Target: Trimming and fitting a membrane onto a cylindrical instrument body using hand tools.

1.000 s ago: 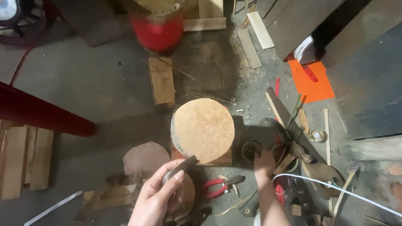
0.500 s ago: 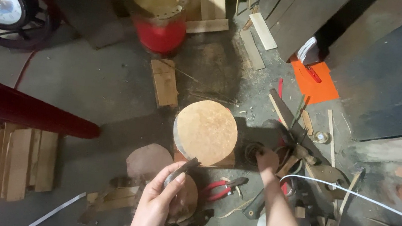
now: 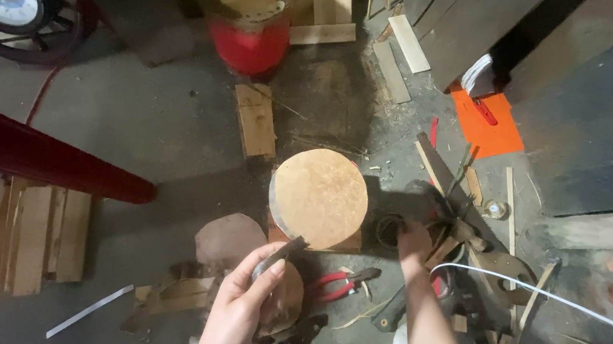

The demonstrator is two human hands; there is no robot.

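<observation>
Holding one leather disc [image 3: 280, 297] — two hands [image 3: 243, 306], one pliers [image 3: 340, 283].

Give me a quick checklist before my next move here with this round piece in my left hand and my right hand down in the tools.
1. Left hand grips round piece: ok.
2. Right hand has a tool in hand: cannot tell.
3. Red-handled pliers within reach: ok.
4. Handsaw blade away from right hand: not ok, close beside it.
5. White cable free of right forearm: cannot tell.
</observation>
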